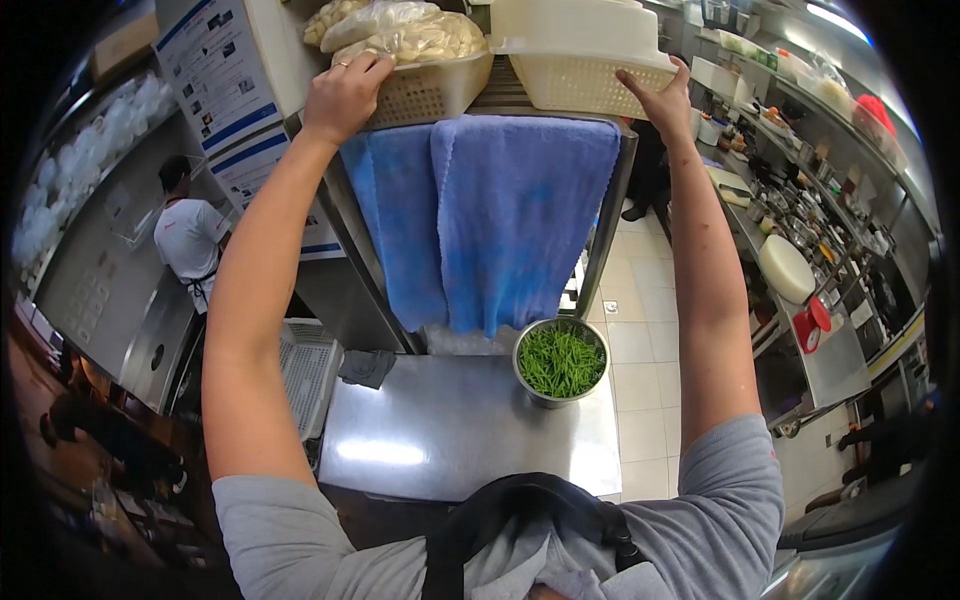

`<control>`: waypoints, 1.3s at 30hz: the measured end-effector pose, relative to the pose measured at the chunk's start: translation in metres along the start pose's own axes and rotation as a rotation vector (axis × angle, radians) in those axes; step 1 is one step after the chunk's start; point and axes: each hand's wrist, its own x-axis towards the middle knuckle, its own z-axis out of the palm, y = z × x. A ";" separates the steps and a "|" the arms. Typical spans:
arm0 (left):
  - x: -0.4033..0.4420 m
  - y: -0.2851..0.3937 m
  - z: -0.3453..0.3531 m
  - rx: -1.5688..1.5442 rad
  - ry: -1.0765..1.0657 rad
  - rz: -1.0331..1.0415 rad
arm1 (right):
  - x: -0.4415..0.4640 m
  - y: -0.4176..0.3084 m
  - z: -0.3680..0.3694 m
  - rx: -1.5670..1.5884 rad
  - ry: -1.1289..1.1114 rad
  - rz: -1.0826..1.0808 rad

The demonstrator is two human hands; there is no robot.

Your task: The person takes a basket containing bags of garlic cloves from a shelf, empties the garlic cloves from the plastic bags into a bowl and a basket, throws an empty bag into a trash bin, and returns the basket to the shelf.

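Note:
Both arms reach up to a rack above two hanging blue towels (525, 210). My left hand (348, 95) is closed on the left rim of a cream perforated basket (435, 92), which holds plastic bags of pale food (425, 38). On the right, my right hand (662, 95) has its thumb and fingers spread at the right corner of a second cream basket (570, 85); a pale container (575, 28) sits on that basket. Whether the right fingers grip the rim is unclear. Below, a metal bowl of chopped green vegetables (562, 360) stands on the steel table.
The steel table (460, 425) has a dark cloth (367, 368) at its back left, beside a grey crate (305, 375). A co-worker (188, 235) stands at the left. Shelves and a counter with utensils, a white round board (787, 268) and a red scale (812, 325) line the right.

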 end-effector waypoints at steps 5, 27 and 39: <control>-0.003 0.005 0.000 -0.013 0.044 -0.030 | -0.004 0.003 0.012 -0.207 0.083 0.048; -0.050 -0.028 0.061 -1.554 0.034 -1.548 | -0.057 -0.172 0.158 1.038 -0.837 0.598; -0.044 -0.017 0.051 -1.836 0.158 -1.419 | -0.063 -0.211 0.150 1.042 -0.766 0.681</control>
